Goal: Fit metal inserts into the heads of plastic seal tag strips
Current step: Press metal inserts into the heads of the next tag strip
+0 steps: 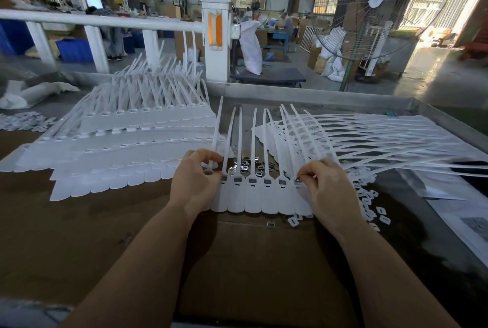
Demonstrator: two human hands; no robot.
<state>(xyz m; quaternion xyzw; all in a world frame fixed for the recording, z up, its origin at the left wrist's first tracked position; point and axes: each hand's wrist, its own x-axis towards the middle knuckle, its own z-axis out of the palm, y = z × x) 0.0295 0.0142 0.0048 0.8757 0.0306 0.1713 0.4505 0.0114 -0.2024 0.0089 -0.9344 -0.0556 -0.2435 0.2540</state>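
Stacks of white seal tags [126, 148] fan out to my left, loose strips [369, 132] splay across to my right, and a big floor fan [375, 8] stands beyond the table edge [435, 113]. Small metal inserts [253, 166] lie scattered behind the joined row of tag strips [260, 195] directly before me. My left hand [194, 182] pinches the row's leftmost head; my right hand [323, 185] pinches an insert at the rightmost head.

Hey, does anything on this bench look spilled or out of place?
Yes. Small white clips lie scattered loose beside the right hand, and one metal insert sits alone on the cardboard, apart from the insert pile.
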